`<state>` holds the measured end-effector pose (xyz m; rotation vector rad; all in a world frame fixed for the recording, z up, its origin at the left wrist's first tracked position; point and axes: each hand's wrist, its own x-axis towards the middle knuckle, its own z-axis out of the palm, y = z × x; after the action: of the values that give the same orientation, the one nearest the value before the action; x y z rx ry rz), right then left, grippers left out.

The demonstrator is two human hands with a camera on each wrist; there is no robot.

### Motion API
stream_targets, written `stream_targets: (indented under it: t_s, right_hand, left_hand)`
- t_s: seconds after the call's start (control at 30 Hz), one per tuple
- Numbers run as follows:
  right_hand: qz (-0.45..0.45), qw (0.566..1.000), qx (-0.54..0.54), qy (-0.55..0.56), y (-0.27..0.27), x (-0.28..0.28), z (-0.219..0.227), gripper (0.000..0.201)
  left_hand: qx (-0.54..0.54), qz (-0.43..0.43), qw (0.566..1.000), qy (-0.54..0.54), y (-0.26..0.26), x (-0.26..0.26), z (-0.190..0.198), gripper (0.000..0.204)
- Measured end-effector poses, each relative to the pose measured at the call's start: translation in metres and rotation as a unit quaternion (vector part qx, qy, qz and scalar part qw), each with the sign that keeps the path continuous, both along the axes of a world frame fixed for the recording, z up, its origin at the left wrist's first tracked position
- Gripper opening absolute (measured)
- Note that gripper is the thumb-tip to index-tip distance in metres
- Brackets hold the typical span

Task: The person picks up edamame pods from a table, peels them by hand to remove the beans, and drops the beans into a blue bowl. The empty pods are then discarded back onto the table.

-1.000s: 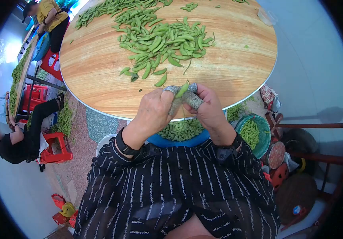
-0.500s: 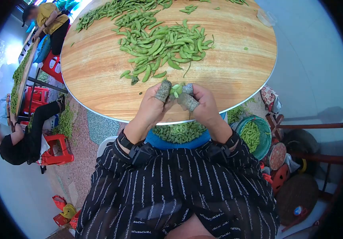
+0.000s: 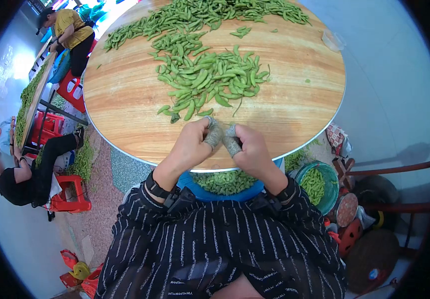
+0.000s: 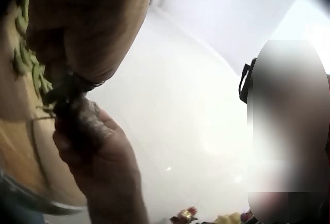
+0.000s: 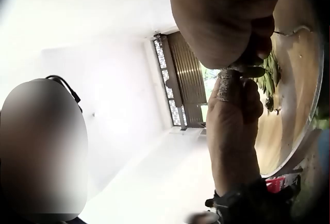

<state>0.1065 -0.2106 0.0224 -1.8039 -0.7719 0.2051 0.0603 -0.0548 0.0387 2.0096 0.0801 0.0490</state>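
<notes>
The left hand (image 3: 191, 141) and the right hand (image 3: 247, 147) were pressed together over the near edge of the round worktop (image 3: 125, 94), fingers curled (whatever they pinched was hidden). The pile of green pods (image 3: 210, 77) lay just beyond them.

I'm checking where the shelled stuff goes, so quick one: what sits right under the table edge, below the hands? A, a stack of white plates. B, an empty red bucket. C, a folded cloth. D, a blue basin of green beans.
D: in the head view a blue basin filled with green beans shows just under the table rim, directly below the left hand and right hand.
</notes>
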Motion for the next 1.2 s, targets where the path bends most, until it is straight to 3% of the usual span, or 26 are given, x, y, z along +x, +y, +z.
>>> stream_targets:
  t_s: [0.03, 0.07, 0.13, 0.27, 0.33, 0.47, 0.53, 0.57, 0.6, 0.63, 0.67, 0.73, 0.8, 0.87, 1.0, 1.07, 1.2]
  right_hand:
    - [-0.018, 0.997, -0.047, -0.065, 0.001, -0.001, 0.004, 0.008]
    - [-0.017, 0.997, -0.048, -0.065, 0.003, -0.002, 0.005, 0.008]
    - [-0.034, 0.982, -0.052, -0.178, 0.005, -0.006, 0.003, 0.011]
    - [-0.027, 0.979, -0.068, -0.191, 0.005, -0.006, -0.001, 0.014]
    - [-0.031, 0.989, -0.062, -0.133, 0.003, -0.006, 0.001, 0.011]
    - [-0.026, 0.991, -0.044, -0.124, 0.002, -0.005, 0.000, 0.010]
    - [-0.010, 0.998, 0.040, 0.049, 0.000, 0.001, -0.006, 0.008]
    - [-0.010, 0.998, 0.041, 0.049, -0.003, 0.004, -0.004, 0.008]
    - [0.006, 0.979, 0.097, 0.178, -0.007, 0.008, 0.001, 0.008]
    - [0.022, 0.941, 0.151, 0.303, -0.010, 0.010, 0.003, 0.009]
    - [0.020, 0.940, 0.152, 0.303, -0.011, 0.011, 0.003, 0.009]
    - [0.064, 0.889, 0.232, 0.389, -0.013, 0.013, 0.002, 0.010]
    - [0.061, 0.885, 0.237, 0.396, -0.012, 0.011, 0.000, 0.011]
    - [0.057, 0.881, 0.242, 0.403, -0.011, 0.010, 0.000, 0.012]
    - [0.052, 0.890, 0.248, 0.379, -0.013, 0.008, 0.001, 0.013]
    - [0.060, 0.891, 0.250, 0.374, -0.014, 0.006, 0.005, 0.014]
    - [0.046, 0.897, 0.203, 0.390, -0.015, 0.000, 0.015, 0.017]
  left_hand:
    - [-0.082, 0.011, 0.996, 0.028, -0.002, 0.001, 0.000, 0.008]
    - [-0.083, 0.012, 0.996, 0.029, -0.002, 0.003, -0.001, 0.008]
    - [-0.114, 0.009, 0.993, 0.020, -0.003, 0.008, -0.007, 0.008]
    - [-0.252, 0.035, 0.965, 0.066, -0.005, 0.010, -0.005, 0.014]
    - [-0.260, 0.045, 0.963, 0.058, -0.006, 0.010, -0.007, 0.015]
    - [-0.268, 0.034, 0.959, 0.087, 0.001, 0.008, -0.011, 0.018]
    - [-0.283, 0.034, 0.956, 0.063, 0.000, 0.005, -0.006, 0.017]
    - [-0.298, 0.034, 0.953, 0.039, -0.001, 0.004, -0.005, 0.016]
    - [-0.297, 0.034, 0.953, 0.039, 0.000, 0.002, -0.005, 0.016]
    - [-0.277, 0.030, 0.960, 0.022, 0.002, 0.001, -0.005, 0.016]
    - [-0.257, 0.026, 0.966, 0.005, 0.002, -0.001, -0.006, 0.018]
    - [-0.245, -0.010, 0.969, -0.016, -0.005, -0.007, -0.010, 0.018]
    - [-0.232, -0.044, 0.971, -0.038, -0.007, -0.009, -0.016, 0.019]
    - [-0.140, -0.067, 0.987, -0.041, -0.006, -0.008, -0.022, 0.020]
    - [-0.091, -0.048, 0.994, -0.043, -0.009, -0.008, -0.016, 0.018]
    - [0.123, -0.014, 0.985, -0.121, -0.010, -0.011, -0.010, 0.018]
    - [0.248, 0.006, 0.940, -0.233, -0.013, -0.010, -0.011, 0.019]
